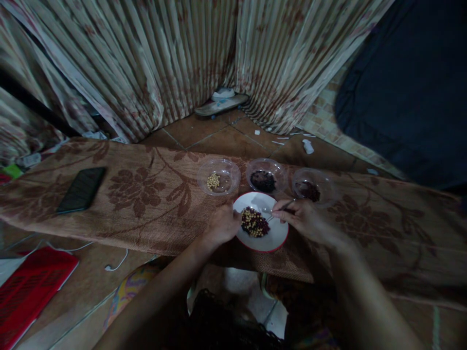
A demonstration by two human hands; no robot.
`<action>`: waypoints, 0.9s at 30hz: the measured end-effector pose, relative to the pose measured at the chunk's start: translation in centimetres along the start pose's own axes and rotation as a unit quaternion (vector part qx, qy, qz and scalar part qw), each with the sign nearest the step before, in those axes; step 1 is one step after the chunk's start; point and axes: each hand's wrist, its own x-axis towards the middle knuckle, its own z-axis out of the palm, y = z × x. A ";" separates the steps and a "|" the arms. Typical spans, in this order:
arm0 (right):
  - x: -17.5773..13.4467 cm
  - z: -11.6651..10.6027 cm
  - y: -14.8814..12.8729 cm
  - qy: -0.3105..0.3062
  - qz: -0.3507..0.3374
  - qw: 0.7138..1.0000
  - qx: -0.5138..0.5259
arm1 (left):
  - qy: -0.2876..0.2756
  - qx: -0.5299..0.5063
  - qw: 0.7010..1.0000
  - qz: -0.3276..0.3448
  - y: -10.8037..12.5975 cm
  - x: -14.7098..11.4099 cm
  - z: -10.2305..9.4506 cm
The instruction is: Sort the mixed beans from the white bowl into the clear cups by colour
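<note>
A white plate with a red rim (277, 238) sits near the front edge of the cloth-covered table, holding a mixed heap of yellow and dark red beans (254, 222). My left hand (224, 224) is closed on the plate's left rim. In my right hand (304, 218) is a slim metal utensil (289, 204), its tip down in the plate at the right of the heap. Whether that tip is a fork or a spoon is too blurred to tell. Behind the plate stand three clear plastic bowls: one with yellow beans (213, 182), one with black beans (263, 181), one with dark red beans (309, 190).
A dark phone (82, 189) lies on the left of the patterned tablecloth (156, 218). Striped curtains (175, 58) hang beyond the table. On the tiled floor are a red basket (40, 291), a white cable (116, 262) and scraps of paper (307, 146).
</note>
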 end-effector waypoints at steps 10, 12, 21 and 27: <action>0.1 0.1 0.5 0.011 0.002 1.000 -0.006 | 0.005 0.001 1.000 0.007 0.3 -0.1 -0.3; 0.1 0.0 0.5 0.013 0.004 1.000 -0.008 | 0.005 0.004 1.000 0.004 0.4 -0.1 -0.3; -0.7 -2.3 -0.4 0.128 -0.011 0.988 0.087 | 0.002 -0.003 1.000 0.005 0.3 -0.1 -0.4; -2.4 -6.2 1.0 0.354 -0.009 0.932 0.070 | -0.007 0.005 1.000 -0.009 0.6 -0.1 -0.6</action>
